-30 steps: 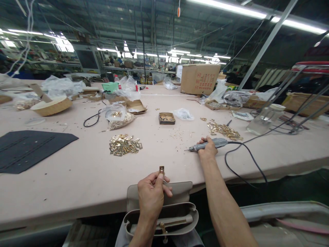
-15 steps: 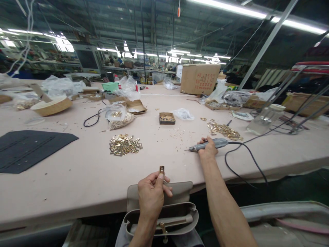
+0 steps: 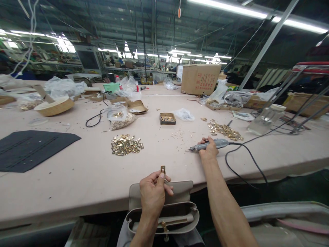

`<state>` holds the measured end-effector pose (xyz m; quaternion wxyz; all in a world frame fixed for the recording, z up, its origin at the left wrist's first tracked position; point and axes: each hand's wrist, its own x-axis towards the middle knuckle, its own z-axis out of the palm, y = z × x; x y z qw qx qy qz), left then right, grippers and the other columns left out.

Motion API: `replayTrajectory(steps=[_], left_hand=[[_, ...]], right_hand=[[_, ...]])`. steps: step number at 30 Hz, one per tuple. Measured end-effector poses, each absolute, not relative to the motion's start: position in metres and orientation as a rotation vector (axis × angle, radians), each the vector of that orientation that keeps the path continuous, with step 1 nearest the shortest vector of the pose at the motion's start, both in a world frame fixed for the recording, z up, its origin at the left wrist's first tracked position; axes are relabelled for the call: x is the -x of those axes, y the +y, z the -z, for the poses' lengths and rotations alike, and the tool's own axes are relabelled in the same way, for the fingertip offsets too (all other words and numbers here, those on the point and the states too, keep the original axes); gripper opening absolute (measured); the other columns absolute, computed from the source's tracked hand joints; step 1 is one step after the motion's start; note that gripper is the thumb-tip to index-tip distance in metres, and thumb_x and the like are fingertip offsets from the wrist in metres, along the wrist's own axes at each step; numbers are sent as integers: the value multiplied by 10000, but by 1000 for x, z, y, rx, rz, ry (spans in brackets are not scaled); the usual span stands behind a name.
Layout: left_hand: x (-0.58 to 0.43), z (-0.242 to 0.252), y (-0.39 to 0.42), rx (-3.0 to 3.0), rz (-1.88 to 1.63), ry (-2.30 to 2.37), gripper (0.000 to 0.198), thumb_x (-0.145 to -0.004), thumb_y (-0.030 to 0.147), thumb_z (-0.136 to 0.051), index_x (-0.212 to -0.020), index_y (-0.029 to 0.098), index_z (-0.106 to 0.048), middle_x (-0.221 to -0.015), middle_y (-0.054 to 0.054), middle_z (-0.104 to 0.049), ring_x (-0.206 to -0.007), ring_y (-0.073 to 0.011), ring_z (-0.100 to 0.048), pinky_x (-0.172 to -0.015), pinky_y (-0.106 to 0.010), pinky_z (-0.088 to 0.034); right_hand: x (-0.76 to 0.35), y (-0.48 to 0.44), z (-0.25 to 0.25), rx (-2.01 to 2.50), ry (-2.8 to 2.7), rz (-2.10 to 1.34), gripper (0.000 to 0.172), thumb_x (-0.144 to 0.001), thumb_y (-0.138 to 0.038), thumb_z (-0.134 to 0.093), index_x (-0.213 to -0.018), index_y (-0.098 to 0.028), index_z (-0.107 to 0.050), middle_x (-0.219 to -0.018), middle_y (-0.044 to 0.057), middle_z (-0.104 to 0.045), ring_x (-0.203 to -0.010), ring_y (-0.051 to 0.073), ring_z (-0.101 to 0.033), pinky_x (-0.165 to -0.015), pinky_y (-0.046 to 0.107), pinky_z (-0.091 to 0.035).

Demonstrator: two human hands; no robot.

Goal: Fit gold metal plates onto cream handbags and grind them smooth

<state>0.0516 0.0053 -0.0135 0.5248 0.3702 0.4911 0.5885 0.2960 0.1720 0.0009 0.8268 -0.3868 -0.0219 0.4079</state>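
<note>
Between the thumb and fingers of my left hand [image 3: 153,188] a small gold metal plate [image 3: 162,168] with a slot stands upright. Below that hand, a beige handbag [image 3: 178,226] sits open on my lap, its flap [image 3: 177,190] laid back against the table edge. My right hand [image 3: 209,149] is wrapped round a grey electric screwdriver [image 3: 220,143], whose bit points left just above or on the tabletop. A pile of gold rectangular plates [image 3: 125,145] lies left of centre. Tiny loose screws [image 3: 182,134] are scattered beyond the screwdriver tip.
A small open box of screws [image 3: 168,119] stands mid-table. Gold fittings [image 3: 224,131] are heaped at right, near a clear jar [image 3: 267,119]. The screwdriver's black cord [image 3: 250,154] loops rightward. Dark panels [image 3: 38,149] lie at left; a cardboard carton [image 3: 200,79] stands at the back.
The whole view has shifted slightly, so everything appears a little further right. Both hands keep their hold on the plate and the screwdriver.
</note>
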Motion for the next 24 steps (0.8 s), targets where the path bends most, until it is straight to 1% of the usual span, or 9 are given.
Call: replayTrajectory(steps=[5,8,11,13,15,17,20,24], left_hand=[[-54,13,5,-886,-1414,1166,309,-890,381,-642,-740,115,-690,-492,-7,-638,-343,-147,-578,-572,-343,-641],[-55,14,5,-885,-1424,1164,302,-904,354,-612,-732,115,-683,-498,-15,-644,-342,-146,-580,-566,-340,-640],[-56,16,5,-874,-1431,1180,305,-907,349,-604,-730,113,-682,-518,-28,-659,-338,-146,-579,-559,-344,-641],[-56,17,5,-863,-1436,1179,293,-897,343,-609,-736,110,-684,-548,-43,-680,-338,-151,-583,-543,-347,-639],[-55,17,4,-853,-1436,1165,279,-890,335,-609,-748,108,-688,-563,-50,-690,-340,-157,-588,-539,-353,-639],[-55,15,4,-852,-1431,1165,278,-891,330,-600,-749,109,-691,-563,-53,-692,-341,-159,-591,-543,-356,-642],[-56,12,3,-862,-1432,1180,285,-890,325,-590,-728,113,-689,-547,-51,-684,-335,-156,-585,-545,-356,-643],[-56,13,4,-859,-1434,1170,286,-891,333,-600,-718,120,-680,-494,-30,-648,-336,-163,-586,-543,-359,-642]], right_hand=[[-280,138,-32,710,-160,-964,190,-973,-213,-577,-798,-179,-514,-753,-16,-583,-505,55,-486,-485,195,-489],[-259,110,-56,589,-338,-981,192,-969,-215,-583,-786,-175,-543,-783,4,-582,-526,53,-490,-514,208,-502],[-231,82,-77,539,-459,-995,166,-907,-226,-667,-792,-179,-556,-795,6,-586,-531,60,-486,-532,229,-516],[-212,65,-86,523,-505,-992,198,-831,-241,-749,-814,-180,-561,-794,0,-590,-529,65,-476,-532,238,-513],[-194,53,-90,523,-546,-975,258,-771,-252,-803,-821,-175,-563,-782,-6,-589,-527,67,-470,-532,241,-502],[-179,46,-90,535,-593,-946,289,-750,-263,-826,-805,-170,-558,-773,-6,-594,-528,70,-480,-536,245,-490],[-164,40,-85,543,-651,-911,300,-759,-273,-830,-799,-175,-549,-760,-4,-614,-521,81,-500,-543,257,-483],[-153,38,-76,549,-715,-850,260,-801,-273,-807,-813,-177,-565,-750,6,-636,-507,100,-525,-537,275,-483]])
